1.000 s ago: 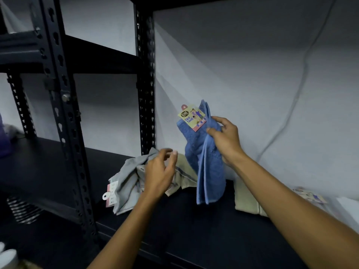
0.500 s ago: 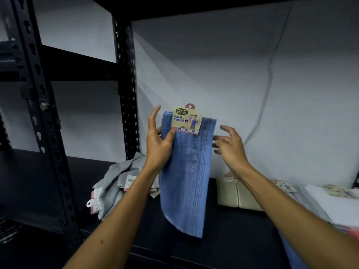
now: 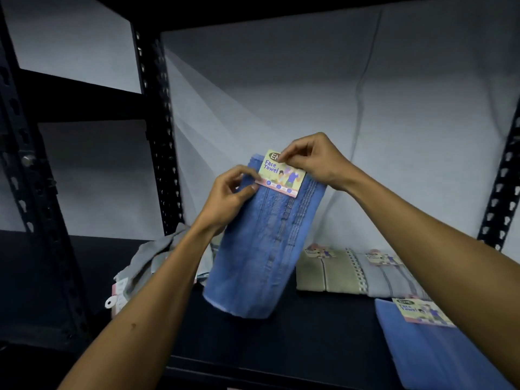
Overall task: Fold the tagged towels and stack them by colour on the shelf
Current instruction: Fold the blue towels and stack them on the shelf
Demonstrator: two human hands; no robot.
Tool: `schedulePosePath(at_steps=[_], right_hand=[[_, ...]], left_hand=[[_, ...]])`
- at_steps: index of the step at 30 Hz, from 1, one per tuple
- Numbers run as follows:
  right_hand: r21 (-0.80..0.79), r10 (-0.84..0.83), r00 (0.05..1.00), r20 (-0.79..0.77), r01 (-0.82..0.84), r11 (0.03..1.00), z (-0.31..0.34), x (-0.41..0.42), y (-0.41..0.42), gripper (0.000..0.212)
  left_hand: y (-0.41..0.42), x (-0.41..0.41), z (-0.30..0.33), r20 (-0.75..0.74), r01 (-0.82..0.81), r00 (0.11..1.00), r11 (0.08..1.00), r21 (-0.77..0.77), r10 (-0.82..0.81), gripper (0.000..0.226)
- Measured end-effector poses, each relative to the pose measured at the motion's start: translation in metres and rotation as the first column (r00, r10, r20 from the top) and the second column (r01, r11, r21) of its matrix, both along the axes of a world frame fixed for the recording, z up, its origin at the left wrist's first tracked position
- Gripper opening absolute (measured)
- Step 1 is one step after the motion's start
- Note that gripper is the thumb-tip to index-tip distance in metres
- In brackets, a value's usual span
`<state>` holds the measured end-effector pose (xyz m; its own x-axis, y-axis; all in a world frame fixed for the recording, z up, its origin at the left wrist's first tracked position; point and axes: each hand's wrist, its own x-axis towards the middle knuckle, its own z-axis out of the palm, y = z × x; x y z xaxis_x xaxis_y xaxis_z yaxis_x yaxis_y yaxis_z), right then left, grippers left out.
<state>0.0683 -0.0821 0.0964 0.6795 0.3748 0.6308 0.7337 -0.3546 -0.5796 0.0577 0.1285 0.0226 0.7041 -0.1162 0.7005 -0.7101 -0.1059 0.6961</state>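
A blue face towel hangs lengthwise above the black shelf, its lower end just over the board. A yellow and pink card tag sits at its top. My left hand pinches the towel's top left corner beside the tag. My right hand pinches the tag's upper edge at the towel's top. A folded blue towel with its own tag lies at the front right. Folded beige and grey tagged towels lie side by side at the back.
A crumpled grey towel with a pink tag lies at the left of the shelf, behind my left forearm. Black perforated uprights stand left and right, and a pale cloth backs the shelf.
My right hand, open beside the towel half a second ago, now pinches the tag at the top. My left hand has closed on the top left corner. The view has shifted right, showing more folded towels.
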Motion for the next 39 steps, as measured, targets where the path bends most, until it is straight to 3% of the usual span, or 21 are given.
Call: schedulePosePath(at_steps=[6, 10, 14, 16, 19, 21, 23, 25, 29, 31, 34, 39], right_hand=[[0.128, -0.133, 0.988, -0.073, 0.142, 0.982, -0.019, 0.013, -0.008, 0.022], [0.262, -0.203, 0.966, -0.157, 0.239, 0.935, -0.031, 0.021, -0.028, 0.026], [0.341, -0.274, 0.927, -0.256, 0.352, 0.871, -0.049, 0.032, -0.051, 0.028], [0.328, -0.331, 0.894, -0.304, 0.424, 0.844, -0.062, 0.036, -0.064, 0.033], [0.296, -0.371, 0.838, -0.4, 0.501, 0.813, -0.08, 0.033, -0.08, 0.035], [0.255, -0.351, 0.805, -0.479, 0.51, 0.821, -0.094, 0.026, -0.086, 0.03], [0.2, -0.33, 0.761, -0.559, 0.51, 0.837, -0.11, 0.02, -0.088, 0.028], [0.161, -0.309, 0.708, -0.635, 0.513, 0.843, -0.126, 0.015, -0.09, 0.031], [-0.05, -0.374, 0.606, -0.702, 0.482, 0.875, -0.158, -0.001, -0.092, 0.031], [-0.134, -0.399, 0.559, -0.726, 0.454, 0.881, -0.175, -0.011, -0.092, 0.029], [-0.24, -0.445, 0.542, -0.713, 0.407, 0.881, -0.198, -0.022, -0.095, 0.03], [-0.38, -0.543, 0.676, -0.498, 0.393, 0.837, -0.214, -0.031, -0.103, 0.028]], left_hand=[[-0.004, -0.002, -0.061, -0.301, 0.12, 0.947, 0.993, 0.014, -0.11, 0.021], [0.009, 0.0, -0.134, -0.487, 0.156, 0.865, 0.987, 0.039, -0.118, 0.042], [0.025, 0.0, -0.173, -0.502, -0.052, 0.862, 0.997, 0.051, 0.071, 0.045], [0.033, 0.0, -0.171, -0.542, -0.157, 0.837, 0.982, -0.109, 0.074, 0.038], [0.038, -0.005, -0.15, -0.55, -0.228, 0.835, 0.887, -0.401, -0.034, 0.036], [0.041, -0.008, -0.132, -0.525, -0.294, 0.851, 0.858, -0.422, 0.033, 0.031], [0.049, -0.01, -0.117, -0.508, -0.341, 0.854, 0.856, -0.39, 0.109, 0.025], [0.058, -0.013, -0.107, -0.572, -0.31, 0.818, 0.88, -0.359, 0.055, 0.02], [0.074, -0.02, -0.128, -0.821, -0.174, 0.558, 0.95, -0.259, -0.122, 0.016], [0.081, -0.023, -0.153, -0.871, -0.168, 0.491, 0.977, -0.133, -0.034, 0.015], [0.08, -0.031, -0.174, -0.812, -0.197, 0.543, 0.973, 0.123, 0.213, 0.02], [0.073, -0.036, -0.179, -0.523, -0.27, 0.694, 0.853, 0.447, 0.494, 0.01]])
